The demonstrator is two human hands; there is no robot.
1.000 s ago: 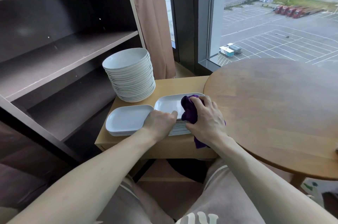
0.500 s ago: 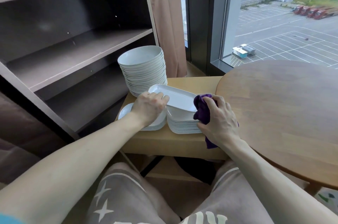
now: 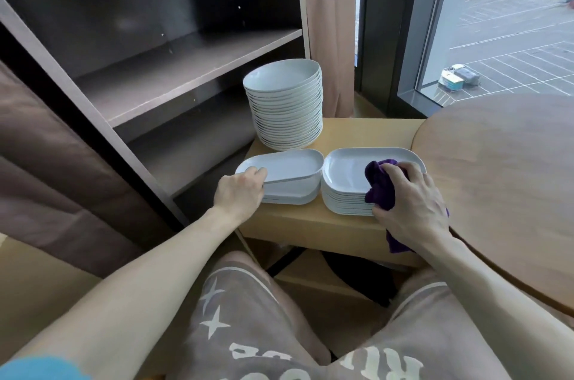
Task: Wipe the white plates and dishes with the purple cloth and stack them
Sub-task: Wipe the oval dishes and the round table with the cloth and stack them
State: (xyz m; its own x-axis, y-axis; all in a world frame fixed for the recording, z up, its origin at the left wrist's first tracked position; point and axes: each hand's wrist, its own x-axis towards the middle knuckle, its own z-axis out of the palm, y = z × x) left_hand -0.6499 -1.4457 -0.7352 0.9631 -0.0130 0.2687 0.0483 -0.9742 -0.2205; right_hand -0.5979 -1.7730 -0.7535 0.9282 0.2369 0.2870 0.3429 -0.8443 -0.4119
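We take the bowl stack (image 3: 287, 106) as landmark: tall, round, glazed white. Front-right of it, the taller pile (image 3: 344, 198) of rounded-rectangle dishes; front-left, a short pile (image 3: 292, 197) with one dish (image 3: 289, 164) tilted on top. Our left hand (image 3: 239, 193) pinches that dish's near rim; right hand (image 3: 410, 202) bunches the soft purple cloth (image 3: 380, 190) on the taller pile. We judge the ware slick, stiff, chippable: grip rims, lower flat.

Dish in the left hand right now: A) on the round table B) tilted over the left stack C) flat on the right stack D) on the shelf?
B: the left hand grips the rectangular dish by one edge, with that end raised above the left stack.
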